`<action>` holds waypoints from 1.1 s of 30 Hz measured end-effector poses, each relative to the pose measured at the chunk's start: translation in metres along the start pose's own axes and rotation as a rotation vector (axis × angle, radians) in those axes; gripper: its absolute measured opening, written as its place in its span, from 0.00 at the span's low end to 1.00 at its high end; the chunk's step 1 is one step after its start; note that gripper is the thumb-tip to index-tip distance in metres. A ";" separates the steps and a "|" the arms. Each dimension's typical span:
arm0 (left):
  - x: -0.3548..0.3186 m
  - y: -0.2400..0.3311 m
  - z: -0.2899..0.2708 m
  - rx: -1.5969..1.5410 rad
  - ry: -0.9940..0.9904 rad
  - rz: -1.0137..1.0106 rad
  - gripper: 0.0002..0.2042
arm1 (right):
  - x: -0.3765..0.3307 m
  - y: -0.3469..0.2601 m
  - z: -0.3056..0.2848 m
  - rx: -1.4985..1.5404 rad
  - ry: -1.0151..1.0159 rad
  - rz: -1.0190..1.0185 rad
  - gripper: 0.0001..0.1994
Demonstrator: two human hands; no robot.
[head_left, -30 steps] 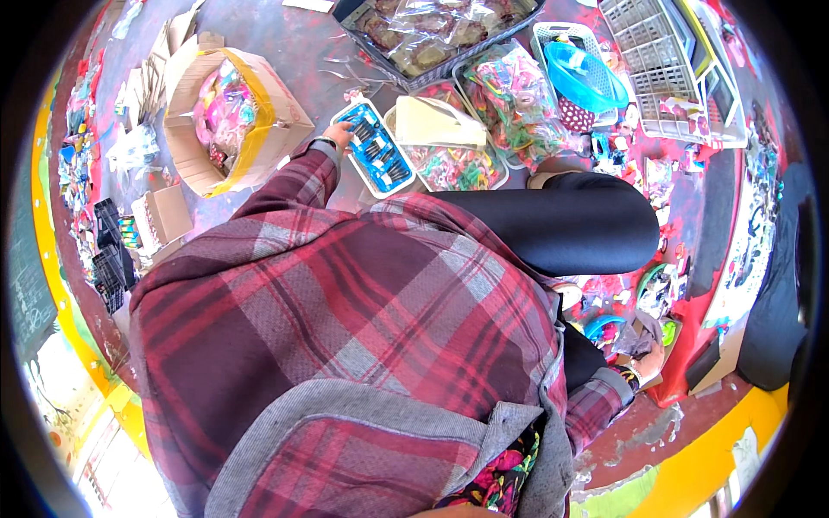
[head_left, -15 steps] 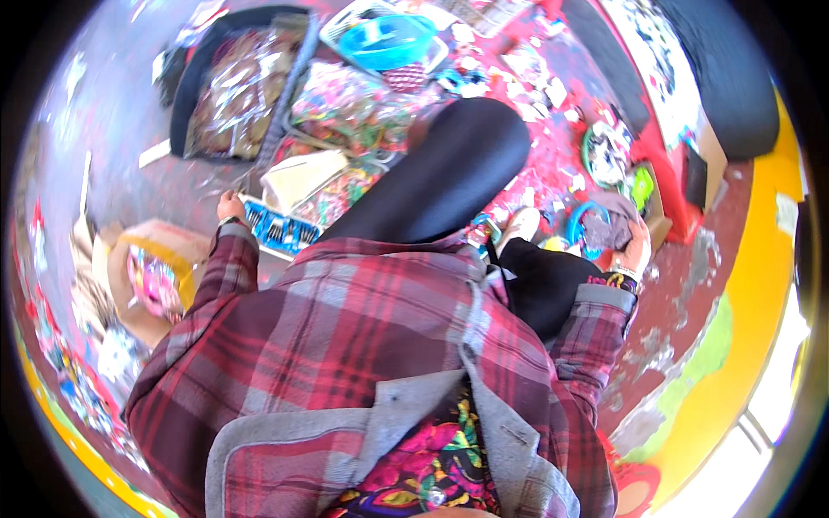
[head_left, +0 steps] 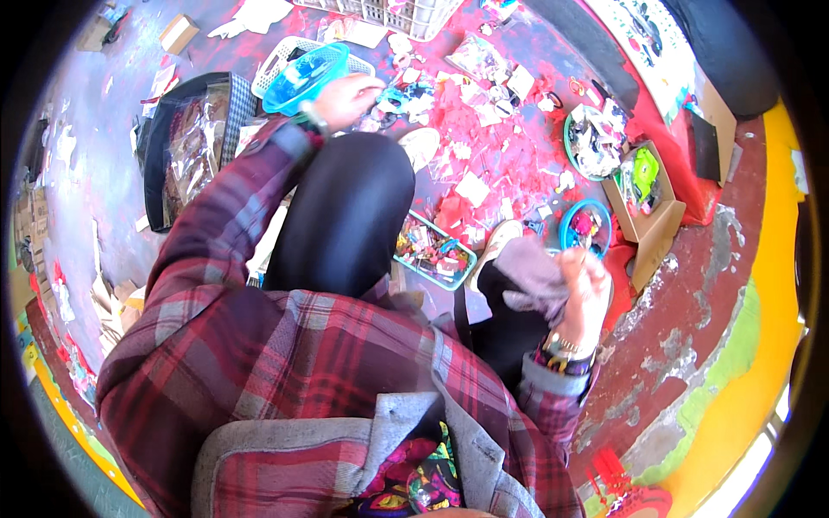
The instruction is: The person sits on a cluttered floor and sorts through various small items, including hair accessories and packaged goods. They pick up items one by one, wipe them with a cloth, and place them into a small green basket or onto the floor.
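My left hand (head_left: 345, 101) reaches forward past my raised left knee, fingers stretched to the right and nothing visible in them. Just left of it a translucent blue plastic basin (head_left: 302, 79) rests tilted on a white plastic basket (head_left: 275, 62). Small blue pieces (head_left: 399, 99) lie beyond the fingertips. Above my right leg, my right hand (head_left: 587, 285) is closed on a limp greyish-purple cloth (head_left: 528, 274) that hangs to the left. Behind that hand stands a round blue basket (head_left: 566, 229) with red and pink bits inside.
Scraps litter the red floor (head_left: 449, 138). A teal tray (head_left: 445, 281) of small colourful pieces sits between my legs. To the right are a green-rimmed basket (head_left: 570, 142) and an open cardboard box (head_left: 648, 220). A black fabric bin (head_left: 155, 173) stands left, a grey crate (head_left: 423, 22) far ahead.
My left hand has left the blue-and-white tray at the left and moved forward to the blue basin. My right hand has come nearer, lifting the cloth from beside the box. My view has shifted.
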State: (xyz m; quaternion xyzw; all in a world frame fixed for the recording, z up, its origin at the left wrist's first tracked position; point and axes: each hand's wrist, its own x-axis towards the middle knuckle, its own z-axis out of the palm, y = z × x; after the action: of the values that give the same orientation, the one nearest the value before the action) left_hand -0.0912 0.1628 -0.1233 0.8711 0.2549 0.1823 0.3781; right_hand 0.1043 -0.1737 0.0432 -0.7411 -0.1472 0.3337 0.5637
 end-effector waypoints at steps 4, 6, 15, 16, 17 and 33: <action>0.059 -0.077 0.081 0.156 -0.124 -0.195 0.15 | 0.010 -0.008 -0.005 -0.151 -0.247 -0.088 0.07; 0.087 -0.097 0.111 0.294 -0.209 -0.394 0.17 | 0.016 -0.009 -0.017 -0.165 -0.255 -0.070 0.05; 0.129 -0.205 0.196 0.173 -0.247 -0.728 0.15 | 0.056 0.022 -0.053 -0.159 -0.159 0.158 0.09; 0.133 -0.201 0.198 0.282 -0.343 -0.681 0.15 | 0.058 0.026 -0.055 -0.133 -0.138 0.178 0.09; 0.128 -0.211 0.197 0.274 -0.346 -0.617 0.15 | 0.062 0.027 -0.057 -0.106 -0.138 0.189 0.09; 0.148 -0.058 0.188 -1.177 -0.238 -0.722 0.09 | 0.059 0.035 -0.081 0.165 -0.196 0.140 0.09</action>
State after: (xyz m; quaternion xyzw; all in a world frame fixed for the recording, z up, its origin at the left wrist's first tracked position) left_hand 0.1055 0.1762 -0.2703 0.3964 0.3439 0.0564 0.8493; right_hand 0.1955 -0.2099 0.0027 -0.6644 -0.1213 0.4539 0.5811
